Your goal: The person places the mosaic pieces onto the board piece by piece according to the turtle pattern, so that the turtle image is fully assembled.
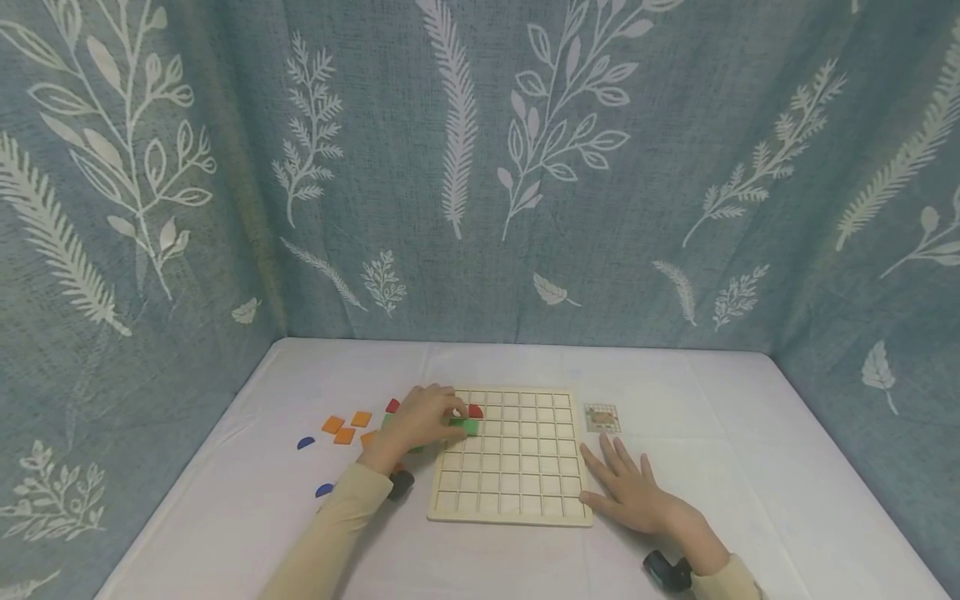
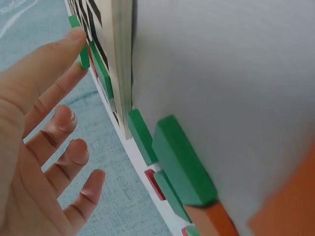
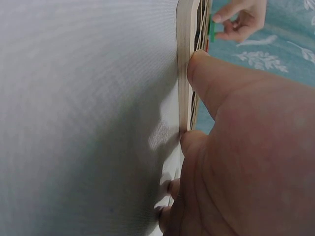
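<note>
My left hand point(image 1: 426, 418) is over the left side of a pale wooden grid board point(image 1: 510, 482). Its thumb and index finger pinch a green tile point(image 2: 84, 58) held on edge above the board, while the other fingers are loosely bent. Another green tile point(image 2: 102, 71) lies on the board just beyond, beside a red quarter-round piece point(image 1: 476, 412). At the board's right edge, my right hand point(image 1: 633, 496) is spread out; its thumb touches the frame and it holds nothing.
Orange square tiles point(image 1: 344, 436), more green tiles point(image 2: 179, 157) and a red piece point(image 1: 393, 406) lie left of the board. Two blue half-round pieces point(image 1: 306, 442) sit farther left. A small printed card point(image 1: 602, 418) is right of the board. Patterned curtains point(image 1: 480, 283) surround the white table.
</note>
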Available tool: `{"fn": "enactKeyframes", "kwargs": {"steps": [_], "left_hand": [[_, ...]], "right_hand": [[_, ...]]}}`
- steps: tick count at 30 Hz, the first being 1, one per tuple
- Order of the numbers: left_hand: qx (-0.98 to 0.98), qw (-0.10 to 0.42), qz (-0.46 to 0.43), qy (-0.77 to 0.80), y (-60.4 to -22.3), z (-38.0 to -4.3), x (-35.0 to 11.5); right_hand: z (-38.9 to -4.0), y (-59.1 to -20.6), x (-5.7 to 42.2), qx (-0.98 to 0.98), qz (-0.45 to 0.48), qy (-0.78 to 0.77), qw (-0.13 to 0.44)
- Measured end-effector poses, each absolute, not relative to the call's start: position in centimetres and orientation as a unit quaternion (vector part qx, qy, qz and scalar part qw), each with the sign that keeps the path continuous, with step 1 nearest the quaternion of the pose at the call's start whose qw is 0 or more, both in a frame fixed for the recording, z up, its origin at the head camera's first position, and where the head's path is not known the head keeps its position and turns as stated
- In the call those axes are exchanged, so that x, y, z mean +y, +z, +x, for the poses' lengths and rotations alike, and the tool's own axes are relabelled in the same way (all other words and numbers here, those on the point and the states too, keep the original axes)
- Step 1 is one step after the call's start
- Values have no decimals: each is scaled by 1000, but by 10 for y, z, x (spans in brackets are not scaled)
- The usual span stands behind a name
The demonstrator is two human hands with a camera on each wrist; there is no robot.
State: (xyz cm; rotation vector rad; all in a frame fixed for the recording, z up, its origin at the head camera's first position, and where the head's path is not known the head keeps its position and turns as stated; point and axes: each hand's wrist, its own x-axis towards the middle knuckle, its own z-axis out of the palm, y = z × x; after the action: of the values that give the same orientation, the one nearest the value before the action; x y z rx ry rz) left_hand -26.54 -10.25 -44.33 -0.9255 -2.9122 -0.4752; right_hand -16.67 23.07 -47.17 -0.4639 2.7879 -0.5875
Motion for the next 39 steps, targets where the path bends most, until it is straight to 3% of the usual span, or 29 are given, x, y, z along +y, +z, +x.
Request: {"fn": "enactKeyframes", "kwargs": {"steps": [39], "left_hand": [[-937,34,-285,-201,-450,-266,-102]], "right_hand": [[-167,-474,230,957,-158,-211,126]]}}
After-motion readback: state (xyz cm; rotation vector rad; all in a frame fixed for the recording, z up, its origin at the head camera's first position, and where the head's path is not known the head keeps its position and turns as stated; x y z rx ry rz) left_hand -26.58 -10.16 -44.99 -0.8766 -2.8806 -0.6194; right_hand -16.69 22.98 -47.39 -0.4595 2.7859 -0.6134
